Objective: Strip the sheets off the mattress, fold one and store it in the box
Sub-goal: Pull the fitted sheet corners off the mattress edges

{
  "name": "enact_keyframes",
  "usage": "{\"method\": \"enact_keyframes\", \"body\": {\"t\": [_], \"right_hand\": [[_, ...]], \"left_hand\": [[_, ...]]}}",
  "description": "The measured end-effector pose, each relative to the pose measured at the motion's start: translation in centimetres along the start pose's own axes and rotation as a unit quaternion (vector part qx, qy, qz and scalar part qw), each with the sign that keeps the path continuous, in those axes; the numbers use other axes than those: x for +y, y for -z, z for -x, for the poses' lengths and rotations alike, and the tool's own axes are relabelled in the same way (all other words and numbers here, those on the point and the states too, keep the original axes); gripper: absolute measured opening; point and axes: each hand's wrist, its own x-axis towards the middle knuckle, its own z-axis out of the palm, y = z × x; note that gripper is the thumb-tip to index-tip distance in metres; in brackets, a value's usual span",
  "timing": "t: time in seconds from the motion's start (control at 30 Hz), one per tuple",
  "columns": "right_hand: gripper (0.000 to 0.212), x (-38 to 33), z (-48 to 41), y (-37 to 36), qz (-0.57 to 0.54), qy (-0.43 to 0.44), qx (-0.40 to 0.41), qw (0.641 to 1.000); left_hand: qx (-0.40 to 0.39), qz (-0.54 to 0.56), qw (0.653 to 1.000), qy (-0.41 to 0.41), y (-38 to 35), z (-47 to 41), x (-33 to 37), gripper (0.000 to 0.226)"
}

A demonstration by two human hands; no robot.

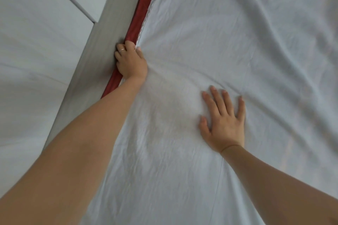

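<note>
A creased white sheet (219,42) covers the bed (109,23) (red fabric (141,8) shows along its edge).

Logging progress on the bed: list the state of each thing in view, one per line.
white sheet: spread out, creased, puckered at its gripped edge
red cloth: strip exposed beside the sheet's edge
left hand: fingers curled round the white sheet's edge
right hand: flat, fingers spread, pressing the white sheet
</note>
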Motion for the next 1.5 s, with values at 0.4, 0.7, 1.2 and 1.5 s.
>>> {"method": "enact_keyframes", "body": {"t": [0.4, 0.7, 1.2, 1.5], "right_hand": [[0.067, -0.1, 0.2, 0.0, 0.012, -0.002, -0.013, 1.0], [0.068, 0.0, 0.3, -0.5, 0.007, 0.008, 0.016, 1.0], [0.068, -0.3, 0.3, 0.3, -0.022, 0.002, -0.007, 1.0], [0.065, 0.2, 1.6, -0.2, -0.037, 0.025, 0.041, 0.998]], "left_hand": [[0.037, 0.008, 0.998, -0.043, -0.4, -0.2, 0.1, 0.036], [0.119, 0.136, 0.982, -0.056, -0.8, -0.2, -0.6, 0.024], [-0.148, -0.087, 0.963, -0.207, 9.4, 45.3, -16.0, 0.065], [-0.095, -0.069, 0.959, -0.256, 8.9, 48.1, -20.9, 0.076]]}}
